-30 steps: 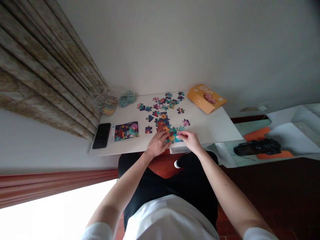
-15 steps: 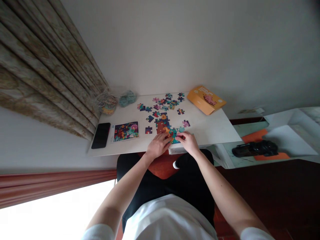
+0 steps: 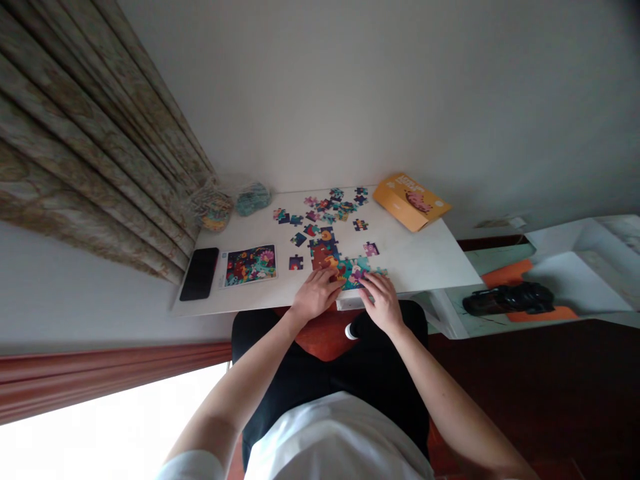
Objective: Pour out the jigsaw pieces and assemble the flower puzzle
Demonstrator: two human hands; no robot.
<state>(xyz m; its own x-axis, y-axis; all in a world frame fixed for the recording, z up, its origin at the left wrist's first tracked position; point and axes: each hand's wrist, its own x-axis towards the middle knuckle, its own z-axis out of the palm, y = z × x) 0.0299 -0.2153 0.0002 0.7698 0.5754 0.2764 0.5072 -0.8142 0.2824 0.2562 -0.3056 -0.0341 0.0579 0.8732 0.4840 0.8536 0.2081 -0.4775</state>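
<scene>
Shifted back, left hand (image 3: 316,295) and right hand (image 3: 383,301) touch the jigsaw section (image 3: 354,272).

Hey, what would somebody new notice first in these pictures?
The brightly coloured, partly assembled jigsaw puzzle stands out first, near the edge of the white table, under the left hand and right hand. Loose pieces scatter beyond it. An orange box sits at the table's far right corner, and a picture card lies left, beside a black phone.
</scene>
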